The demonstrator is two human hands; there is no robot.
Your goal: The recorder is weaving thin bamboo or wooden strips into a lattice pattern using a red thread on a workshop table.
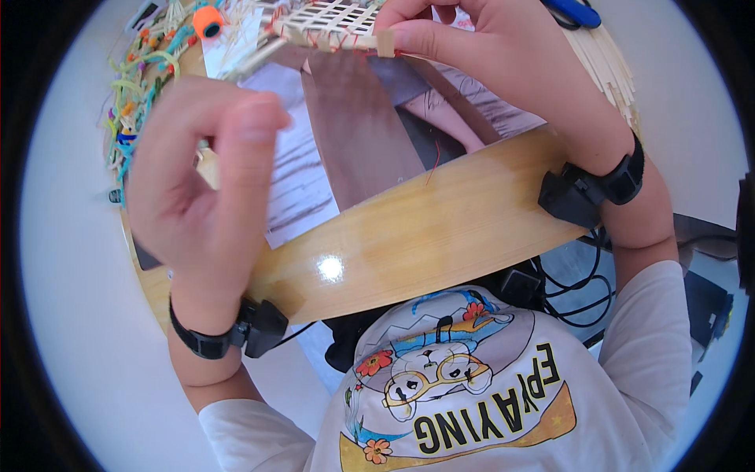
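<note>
Right hand [507,55] pinches woven lattice [318,38] edge — left hand [200,177] curled, blurred, grip unclear. Likely edge-lacing; next move wants lattice steady.

Craft workspace; wooden table [440,212], pale strips [605,67], woven lattice [318,35], colourful cords [126,135]

Beyond my left grip [177,197] sit a tangle of colourful beaded cords [149,63] and a small orange piece [208,22]. A picture-printed sheet [362,141] covers the wooden counter [425,228] between my grips; right of my right grip [503,39] lies a blue handle [582,13].
</note>
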